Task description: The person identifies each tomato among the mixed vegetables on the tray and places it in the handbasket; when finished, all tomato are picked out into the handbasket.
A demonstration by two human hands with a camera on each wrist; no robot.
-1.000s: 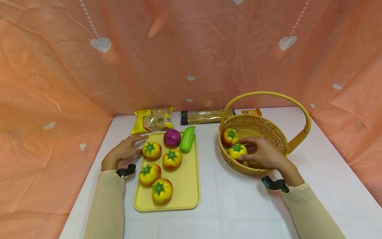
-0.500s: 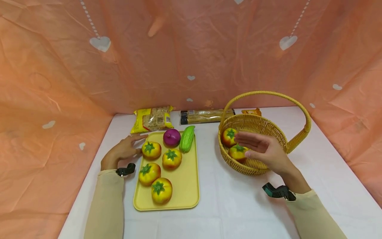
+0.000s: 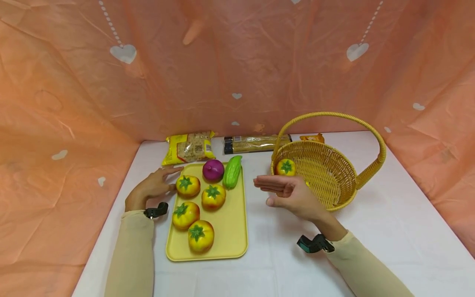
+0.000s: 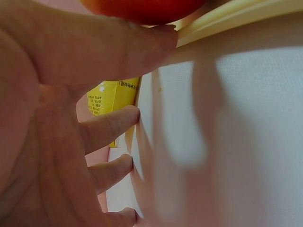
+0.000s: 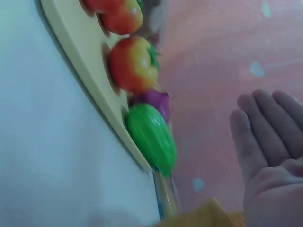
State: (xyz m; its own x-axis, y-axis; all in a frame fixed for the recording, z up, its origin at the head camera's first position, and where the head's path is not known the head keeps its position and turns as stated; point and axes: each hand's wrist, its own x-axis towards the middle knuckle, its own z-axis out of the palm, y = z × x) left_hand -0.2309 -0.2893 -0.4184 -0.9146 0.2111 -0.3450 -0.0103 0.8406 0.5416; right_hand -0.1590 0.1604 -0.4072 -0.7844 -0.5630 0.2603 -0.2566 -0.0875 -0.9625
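Observation:
My left hand rests at the left edge of the yellow tray, fingers spread on the cloth. In the left wrist view its thumb lies against the tray's rim, under a tomato. Several yellow-red toy tomatoes, a purple onion and a green ridged gourd lie on the tray. My right hand, fingers straight and holding nothing, hovers before the left side of the wicker basket. One tomato shows inside; the hand hides nearly all of another.
Behind the tray lies a yellow bag of dry food. A clear pack of noodle-like sticks and a small orange packet lie along the back. The basket's tall handle arches over it. A pink curtain encloses the white table.
The right hand has let go of a tomato in the basket, straightened its fingers and moved left, out over the basket's rim towards the tray. The left hand stays put.

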